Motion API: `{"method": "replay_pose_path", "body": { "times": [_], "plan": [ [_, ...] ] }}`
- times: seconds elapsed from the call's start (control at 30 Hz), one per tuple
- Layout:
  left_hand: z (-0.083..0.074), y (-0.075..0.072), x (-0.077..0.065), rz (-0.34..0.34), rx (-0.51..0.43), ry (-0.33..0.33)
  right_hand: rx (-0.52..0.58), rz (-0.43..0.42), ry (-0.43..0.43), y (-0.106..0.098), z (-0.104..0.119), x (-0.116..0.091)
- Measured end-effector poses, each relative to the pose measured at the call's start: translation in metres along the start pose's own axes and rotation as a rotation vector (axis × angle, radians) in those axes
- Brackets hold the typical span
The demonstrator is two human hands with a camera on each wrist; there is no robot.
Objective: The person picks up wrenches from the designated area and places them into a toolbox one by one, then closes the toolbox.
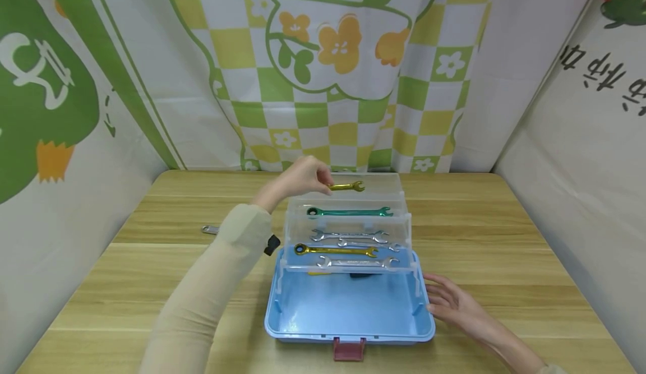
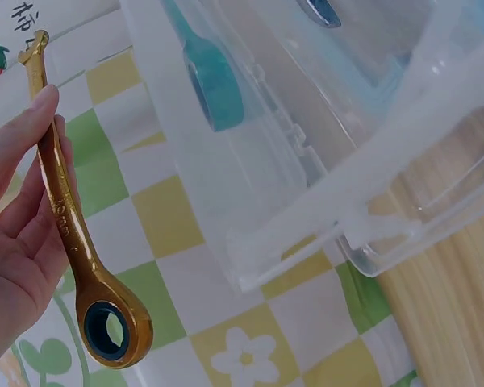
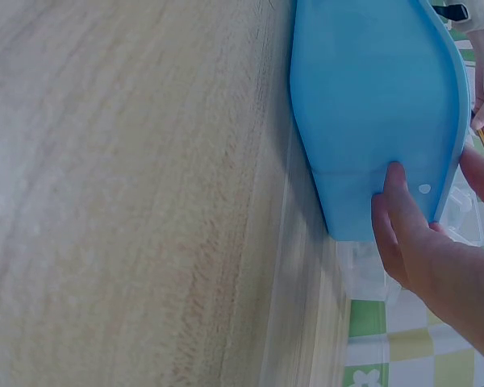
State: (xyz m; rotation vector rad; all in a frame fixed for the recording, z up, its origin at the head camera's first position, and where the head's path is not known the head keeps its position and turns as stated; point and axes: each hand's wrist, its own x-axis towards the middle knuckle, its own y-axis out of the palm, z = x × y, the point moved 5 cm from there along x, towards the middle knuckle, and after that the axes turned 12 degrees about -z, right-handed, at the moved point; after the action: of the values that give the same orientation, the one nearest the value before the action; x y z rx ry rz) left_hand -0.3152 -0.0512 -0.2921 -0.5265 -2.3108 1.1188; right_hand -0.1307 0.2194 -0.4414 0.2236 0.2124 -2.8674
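Note:
My left hand (image 1: 305, 175) pinches a gold ratcheting combination wrench (image 2: 69, 224) between thumb and fingers, above the rear translucent tray of a blue toolbox (image 1: 348, 306). In the left wrist view its ring end points down and its open end up. On the tier below lies a green ratcheting wrench (image 1: 350, 212). The front tier holds another gold ratcheting wrench (image 1: 335, 250) and several silver open-end wrenches (image 1: 358, 262). My right hand (image 1: 451, 301) rests against the toolbox's right side, with straight fingers on the outer wall and the thumb by the rim.
A silver wrench (image 1: 210, 229) lies on the wooden table (image 1: 504, 239) left of the box, partly behind my left sleeve. A dark red latch (image 1: 349, 349) hangs at the box's front. Behind the table hangs a checked curtain (image 1: 282, 110).

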Motion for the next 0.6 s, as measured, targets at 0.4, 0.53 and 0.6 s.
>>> {"method": "replay_pose_path", "body": {
  "times": [0.4,0.53,0.6],
  "plan": [
    [0.0,0.02,0.014,0.075,0.025,-0.005,0.01,0.001,0.014,0.0,-0.001,0.0],
    [-0.001,0.027,0.015,0.115,0.048,-0.008,0.011,0.003,0.015,0.0,0.0,0.0],
    [-0.001,0.03,0.016,0.131,0.052,-0.008,0.011,0.004,0.017,0.0,0.0,0.0]
  ]
}}
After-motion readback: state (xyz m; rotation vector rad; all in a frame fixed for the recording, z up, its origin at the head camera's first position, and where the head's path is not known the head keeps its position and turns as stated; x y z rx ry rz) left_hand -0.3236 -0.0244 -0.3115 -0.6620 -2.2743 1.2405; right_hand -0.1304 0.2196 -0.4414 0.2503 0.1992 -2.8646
